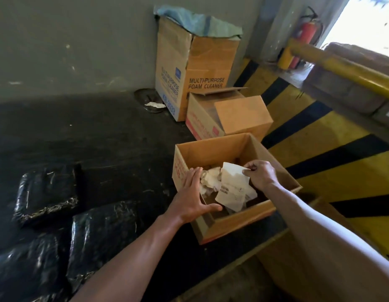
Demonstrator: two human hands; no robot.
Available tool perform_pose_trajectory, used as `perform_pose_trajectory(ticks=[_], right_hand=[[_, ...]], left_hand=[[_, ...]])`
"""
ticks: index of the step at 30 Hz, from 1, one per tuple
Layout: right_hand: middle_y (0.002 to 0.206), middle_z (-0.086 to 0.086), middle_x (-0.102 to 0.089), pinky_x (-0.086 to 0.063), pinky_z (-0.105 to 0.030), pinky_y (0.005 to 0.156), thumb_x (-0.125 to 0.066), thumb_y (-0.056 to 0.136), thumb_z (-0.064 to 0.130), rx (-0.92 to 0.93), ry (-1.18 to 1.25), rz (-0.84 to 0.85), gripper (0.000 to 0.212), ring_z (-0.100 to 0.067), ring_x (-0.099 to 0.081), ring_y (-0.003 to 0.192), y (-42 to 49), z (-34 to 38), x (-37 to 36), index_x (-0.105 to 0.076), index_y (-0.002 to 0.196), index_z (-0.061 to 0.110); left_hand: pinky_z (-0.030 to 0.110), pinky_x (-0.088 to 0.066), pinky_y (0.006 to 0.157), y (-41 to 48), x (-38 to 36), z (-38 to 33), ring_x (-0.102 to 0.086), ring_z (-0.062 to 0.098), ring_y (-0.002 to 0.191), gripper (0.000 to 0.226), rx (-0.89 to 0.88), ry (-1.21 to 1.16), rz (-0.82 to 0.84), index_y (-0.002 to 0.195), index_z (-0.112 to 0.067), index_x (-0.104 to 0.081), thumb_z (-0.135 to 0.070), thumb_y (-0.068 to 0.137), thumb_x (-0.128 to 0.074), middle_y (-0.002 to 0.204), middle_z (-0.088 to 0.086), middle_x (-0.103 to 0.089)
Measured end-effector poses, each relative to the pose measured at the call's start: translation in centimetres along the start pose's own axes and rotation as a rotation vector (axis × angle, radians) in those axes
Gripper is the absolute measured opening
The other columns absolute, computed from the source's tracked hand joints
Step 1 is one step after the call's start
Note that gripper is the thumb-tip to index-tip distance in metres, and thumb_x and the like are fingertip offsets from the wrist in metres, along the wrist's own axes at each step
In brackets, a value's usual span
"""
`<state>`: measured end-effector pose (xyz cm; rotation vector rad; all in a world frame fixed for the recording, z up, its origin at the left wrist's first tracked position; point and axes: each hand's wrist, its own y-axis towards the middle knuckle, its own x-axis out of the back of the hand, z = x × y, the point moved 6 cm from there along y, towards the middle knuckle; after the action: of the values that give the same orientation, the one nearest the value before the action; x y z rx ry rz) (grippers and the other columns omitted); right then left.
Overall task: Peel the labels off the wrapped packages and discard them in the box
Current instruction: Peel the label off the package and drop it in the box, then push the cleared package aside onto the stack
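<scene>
An open cardboard box (213, 153) sits on the dark floor and holds several crumpled white labels (208, 179). My right hand (260, 173) is over the box, pinching the top edge of a white peeled label (231, 186) that hangs down inside it. My left hand (192, 197) rests on the box's left rim with fingers spread, holding nothing. Several packages wrapped in black plastic lie at the left: one (46, 191) farther out, another (103, 232) nearer my left forearm, a third (26, 275) at the bottom left.
Behind the box stand a smaller open carton (230, 115) and a tall foam-cleaner carton (189, 68) topped with blue-green cloth. A yellow rail (346, 68), yellow-black striped floor (341, 153) and a red fire extinguisher (308, 32) are at the right. A sandal (149, 101) lies by the wall.
</scene>
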<state>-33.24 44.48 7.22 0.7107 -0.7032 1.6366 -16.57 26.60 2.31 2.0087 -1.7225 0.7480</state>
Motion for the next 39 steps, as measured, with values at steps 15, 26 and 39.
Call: perform_pose_trajectory(ticks=[15, 26, 39], right_hand=[[0.131, -0.011, -0.057, -0.054, -0.046, 0.096, -0.074, 0.088, 0.027, 0.067, -0.076, -0.049, 0.051, -0.028, -0.058, 0.117, -0.5, -0.8, -1.6, -0.059, 0.134, 0.013], [0.120, -0.001, -0.063, -0.056, -0.039, 0.090, -0.073, 0.083, 0.045, 0.242, 0.058, 0.079, 0.053, -0.018, -0.061, 0.107, -3.9, 10.4, -3.7, -0.062, 0.128, 0.018], [0.139, 0.000, -0.058, -0.051, -0.033, 0.097, -0.070, 0.087, 0.048, 0.405, 0.029, 0.480, 0.068, -0.016, -0.057, 0.123, -12.6, 27.6, -27.4, -0.048, 0.145, 0.021]], left_hand=[[0.044, -0.016, 0.120, -0.1, 0.3, -0.2, 0.010, 0.011, 0.151, 0.121, -0.029, 0.268, 0.002, 0.158, -0.021, 0.004, -0.080, 0.074, -0.060, 0.167, -0.005, 0.007], [0.041, -0.012, 0.121, -2.0, 7.4, 2.7, 0.002, 0.014, 0.152, 0.115, 0.133, 0.051, -0.214, 0.159, -0.023, -0.005, -0.075, 0.075, -0.064, 0.167, -0.005, -0.006], [0.046, -0.024, 0.119, -17.6, 26.3, 26.1, -0.019, 0.025, 0.149, 0.105, 0.673, -0.233, -0.611, 0.159, -0.025, -0.014, -0.058, 0.080, -0.073, 0.163, 0.006, -0.020]])
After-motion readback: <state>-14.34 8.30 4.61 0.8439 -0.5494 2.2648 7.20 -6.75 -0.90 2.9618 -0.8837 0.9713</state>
